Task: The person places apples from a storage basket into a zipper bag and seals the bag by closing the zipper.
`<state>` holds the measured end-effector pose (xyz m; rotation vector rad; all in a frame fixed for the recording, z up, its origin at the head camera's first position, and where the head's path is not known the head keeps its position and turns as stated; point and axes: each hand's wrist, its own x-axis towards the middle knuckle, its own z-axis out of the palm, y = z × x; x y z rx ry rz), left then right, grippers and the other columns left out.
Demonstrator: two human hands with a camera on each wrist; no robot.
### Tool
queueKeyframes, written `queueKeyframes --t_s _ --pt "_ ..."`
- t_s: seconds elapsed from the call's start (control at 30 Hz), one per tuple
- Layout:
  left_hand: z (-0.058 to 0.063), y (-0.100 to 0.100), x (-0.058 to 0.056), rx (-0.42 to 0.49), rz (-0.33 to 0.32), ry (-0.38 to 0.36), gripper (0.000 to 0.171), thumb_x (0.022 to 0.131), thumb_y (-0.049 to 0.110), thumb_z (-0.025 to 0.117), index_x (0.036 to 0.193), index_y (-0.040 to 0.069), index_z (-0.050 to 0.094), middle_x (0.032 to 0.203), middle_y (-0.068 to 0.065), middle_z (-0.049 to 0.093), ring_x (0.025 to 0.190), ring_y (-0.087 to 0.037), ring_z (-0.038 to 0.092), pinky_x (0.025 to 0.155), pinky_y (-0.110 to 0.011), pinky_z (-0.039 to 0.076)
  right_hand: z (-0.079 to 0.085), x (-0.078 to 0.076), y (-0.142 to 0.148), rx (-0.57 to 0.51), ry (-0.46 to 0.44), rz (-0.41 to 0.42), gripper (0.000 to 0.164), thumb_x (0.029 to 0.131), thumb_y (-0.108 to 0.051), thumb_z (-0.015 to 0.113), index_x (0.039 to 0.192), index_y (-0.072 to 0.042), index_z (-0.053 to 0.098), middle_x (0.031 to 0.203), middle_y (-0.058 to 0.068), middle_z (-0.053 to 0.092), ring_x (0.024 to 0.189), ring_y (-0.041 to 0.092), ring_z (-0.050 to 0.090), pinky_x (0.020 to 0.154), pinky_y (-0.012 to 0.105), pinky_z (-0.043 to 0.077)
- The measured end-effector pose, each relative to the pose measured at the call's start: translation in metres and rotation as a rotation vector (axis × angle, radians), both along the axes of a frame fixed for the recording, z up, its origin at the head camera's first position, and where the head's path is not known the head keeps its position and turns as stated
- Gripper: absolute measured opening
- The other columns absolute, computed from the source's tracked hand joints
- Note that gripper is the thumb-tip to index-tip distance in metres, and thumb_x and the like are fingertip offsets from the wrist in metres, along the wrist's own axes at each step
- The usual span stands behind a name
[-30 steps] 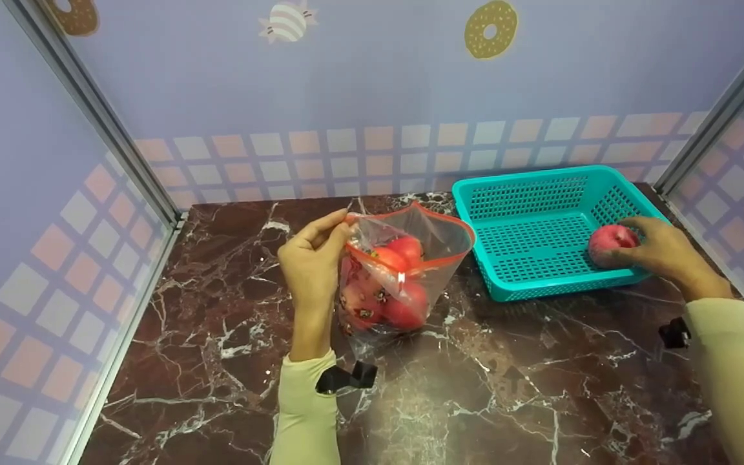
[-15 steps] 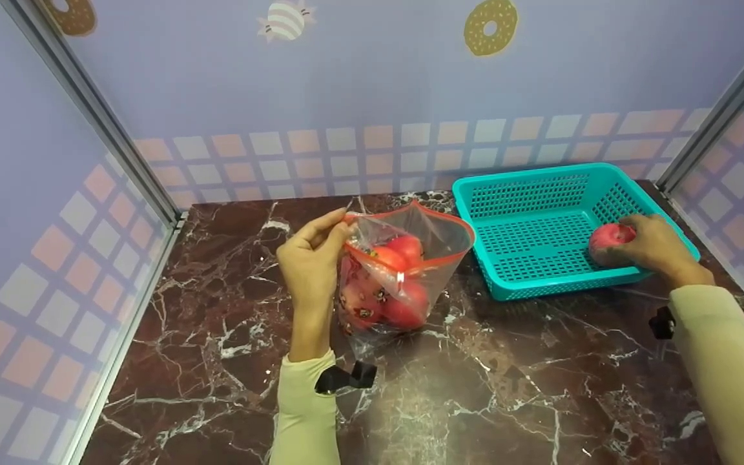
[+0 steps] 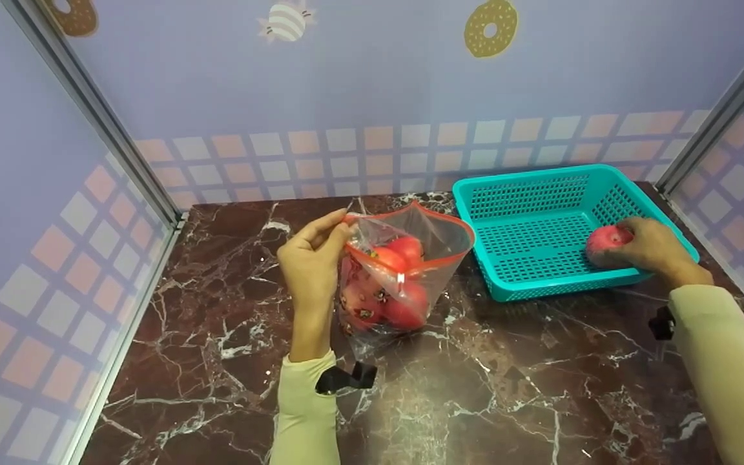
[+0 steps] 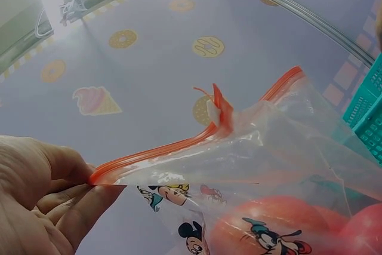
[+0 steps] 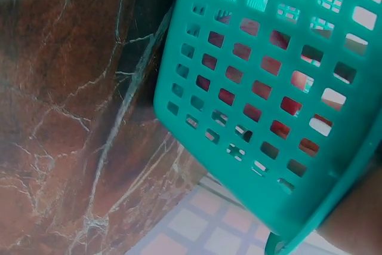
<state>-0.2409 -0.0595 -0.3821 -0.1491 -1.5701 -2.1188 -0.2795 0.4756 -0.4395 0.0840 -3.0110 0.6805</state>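
Note:
In the head view my left hand (image 3: 310, 261) pinches the left edge of a clear zip bag (image 3: 440, 271) with an orange-red rim. The bag stands with its mouth spread, and several round red fruits (image 3: 404, 303) lie inside. The left wrist view shows thumb and fingers on the corner of the rim, and cartoon figures printed on the film. My right hand (image 3: 659, 248) reaches over the front right of a turquoise basket (image 3: 562, 284), its fingers curled round a red apple (image 3: 604, 245). In the right wrist view the basket's wall hides most of the fruit.
The basket stands at the back right of a dark red marbled table (image 3: 217, 387), beside the bag. Panels enclose the table at the back, left and right. A black strap mount (image 3: 346, 378) sits on the left wrist.
My right hand has moved slightly left and closer round the apple, which has turned a little in the basket. The left hand and bag have stayed where they were.

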Motion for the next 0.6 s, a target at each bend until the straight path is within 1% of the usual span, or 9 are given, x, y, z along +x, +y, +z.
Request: queueKeyframes --t_s 0.2,0.3,0.4,0.47,0.53,0.6 --pt "-0.001 -0.001 -0.001 0.002 0.001 0.012 0.015 0.091 -0.014 0.075 0.106 -0.013 0.077 0.100 -0.024 0.078 0.085 -0.024 0.080 0.078 -0.035 0.067 0.002 0.002 -0.005 -0.063 0.016 -0.027 0.077 0.093 -0.032 0.083 0.140 0.019 0.049 0.129 0.042 0.056 0.110 0.053 0.057 0.088 0.067 0.052" --pt "0.000 -0.001 -0.001 0.003 0.000 0.014 0.015 0.091 -0.014 0.075 0.106 -0.013 0.077 0.100 -0.024 0.078 0.085 -0.024 0.080 0.079 -0.035 0.067 0.003 0.002 -0.010 -0.088 0.052 -0.012 0.074 0.096 -0.030 0.081 0.141 0.018 0.049 0.128 0.041 0.057 0.110 0.052 0.057 0.087 0.065 0.051" --pt "0.000 -0.001 -0.001 0.004 0.000 0.014 0.016 0.091 -0.015 0.075 0.106 -0.014 0.077 0.100 -0.024 0.078 0.085 -0.023 0.080 0.079 -0.035 0.067 0.007 0.004 -0.017 -0.121 0.077 0.002 0.068 0.098 -0.025 0.079 0.143 0.017 0.050 0.130 0.041 0.057 0.115 0.053 0.057 0.089 0.063 0.051" --pt "-0.001 -0.001 -0.001 0.000 -0.002 0.018 0.015 0.092 -0.014 0.075 0.107 -0.014 0.077 0.100 -0.024 0.078 0.084 -0.022 0.079 0.079 -0.035 0.066 0.011 0.006 -0.023 -0.152 0.069 -0.009 0.070 0.098 -0.028 0.080 0.146 0.014 0.050 0.135 0.039 0.057 0.121 0.052 0.056 0.089 0.052 0.053" --pt "-0.001 -0.001 -0.001 -0.005 -0.002 0.021 0.015 0.092 -0.014 0.075 0.107 -0.013 0.077 0.100 -0.023 0.078 0.084 -0.022 0.079 0.079 -0.035 0.067 0.015 0.008 -0.029 -0.180 0.067 -0.018 0.073 0.098 -0.031 0.080 0.148 0.012 0.049 0.139 0.037 0.056 0.125 0.050 0.055 0.086 0.033 0.052" --pt "-0.001 -0.001 -0.001 -0.010 -0.005 0.025 0.014 0.093 -0.013 0.075 0.107 -0.012 0.078 0.100 -0.023 0.078 0.084 -0.022 0.079 0.078 -0.034 0.067 0.019 0.010 -0.035 -0.210 0.073 -0.024 0.077 0.097 -0.034 0.081 0.151 0.009 0.048 0.143 0.034 0.054 0.129 0.049 0.054 0.079 0.016 0.047"
